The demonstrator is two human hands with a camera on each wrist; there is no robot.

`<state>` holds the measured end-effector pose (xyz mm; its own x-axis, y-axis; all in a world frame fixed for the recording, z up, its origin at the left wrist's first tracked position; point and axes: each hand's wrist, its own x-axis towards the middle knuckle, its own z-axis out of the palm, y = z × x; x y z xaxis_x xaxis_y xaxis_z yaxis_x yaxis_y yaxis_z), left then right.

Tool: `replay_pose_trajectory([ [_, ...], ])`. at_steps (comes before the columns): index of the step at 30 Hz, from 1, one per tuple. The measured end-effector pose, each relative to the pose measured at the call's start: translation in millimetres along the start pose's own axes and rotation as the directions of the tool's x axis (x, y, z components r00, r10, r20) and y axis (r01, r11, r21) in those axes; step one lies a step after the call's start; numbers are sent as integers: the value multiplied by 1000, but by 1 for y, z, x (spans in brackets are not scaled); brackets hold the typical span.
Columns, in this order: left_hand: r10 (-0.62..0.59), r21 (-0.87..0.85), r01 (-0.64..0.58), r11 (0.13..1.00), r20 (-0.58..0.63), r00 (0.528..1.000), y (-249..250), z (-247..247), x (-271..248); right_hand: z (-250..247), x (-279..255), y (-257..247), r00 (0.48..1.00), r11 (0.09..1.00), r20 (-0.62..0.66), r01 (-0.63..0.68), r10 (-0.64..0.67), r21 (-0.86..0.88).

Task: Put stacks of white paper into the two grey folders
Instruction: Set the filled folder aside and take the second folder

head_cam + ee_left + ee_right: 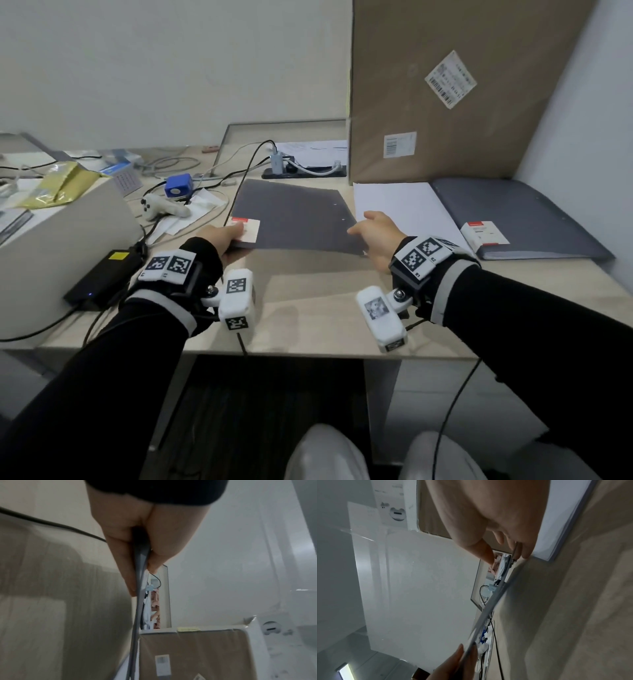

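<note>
I hold a closed grey folder [294, 216] with a red-and-white label a little above the desk. My left hand [226, 240] grips its near left corner, thumb on the label. The left wrist view shows the folder edge [139, 601] pinched in my left hand [142, 563]. My right hand [370, 236] holds the near right corner; the right wrist view has the edge [488, 608] running between the fingers of my right hand [508, 547]. A white paper stack [404, 212] lies to the right, beside the second grey folder [513, 216].
A big cardboard box [462, 85] stands behind the paper. A beige machine [68, 233], a black power brick [102, 277], cables, a blue device [178, 185] and a white controller [161, 207] crowd the left. Bare desk [308, 308] lies in front of me.
</note>
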<state>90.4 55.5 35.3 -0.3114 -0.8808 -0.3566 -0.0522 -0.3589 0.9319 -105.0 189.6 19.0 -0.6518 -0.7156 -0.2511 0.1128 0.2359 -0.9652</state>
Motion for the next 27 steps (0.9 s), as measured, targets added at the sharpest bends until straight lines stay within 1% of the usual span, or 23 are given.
replay_pose_trajectory([
  [4, 101, -153, -97, 983, 19, 995, 6, -4, -38, -14, -24, 5, 999, 999, -4, 44, -43, 9],
  [6, 136, -204, -126, 971, 39, 990, 4, -5, -57, -25, -38, 2, 999, 995, -2, 42, -42, 95],
  [8, 149, -246, -118, 962, 111, 983, -1, -3, -76, -39, -54, -2, 998, 980, 49, 30, -40, 197],
  [10, 166, -247, -112, 962, 211, 963, -10, 5, -93, -57, -68, -4, 993, 971, 97, 41, -65, 235],
  [11, 172, -220, -118, 968, 248, 953, -14, 12, -102, -68, -73, -4, 994, 968, 81, 54, -76, 244],
  [13, 168, -97, -146, 985, 300, 939, -25, 28, -115, -91, -85, -2, 994, 960, 14, 105, -112, 260],
  [16, 94, 105, -141, 984, 363, 927, -40, 55, -127, -130, -104, 8, 981, 953, -74, 190, -177, 237],
  [17, 84, 183, -168, 969, 395, 915, -45, 64, -131, -143, -109, 13, 977, 954, -103, 207, -188, 217],
  [19, 124, 301, -275, 913, 437, 891, -55, 84, -131, -170, -119, 24, 967, 956, -159, 228, -199, 186],
  [20, 176, 338, -357, 871, 464, 868, -59, 95, -135, -182, -125, 28, 964, 956, -180, 229, -196, 185],
  [22, 259, 413, -515, 752, 533, 805, -64, 118, -149, -205, -136, 34, 963, 957, -205, 217, -177, 193],
  [23, 280, 459, -570, 681, 556, 783, -69, 130, -151, -216, -141, 38, 963, 959, -217, 205, -162, 193],
  [24, 277, 513, -614, 600, 587, 761, -73, 142, -155, -226, -145, 41, 962, 962, -231, 194, -148, 193],
  [25, 244, 562, -650, 512, 630, 737, -77, 153, -165, -236, -149, 44, 959, 964, -250, 186, -135, 191],
  [27, 116, 635, -694, 340, 704, 701, -86, 171, -180, -252, -157, 51, 952, 964, -288, 172, -108, 205],
])
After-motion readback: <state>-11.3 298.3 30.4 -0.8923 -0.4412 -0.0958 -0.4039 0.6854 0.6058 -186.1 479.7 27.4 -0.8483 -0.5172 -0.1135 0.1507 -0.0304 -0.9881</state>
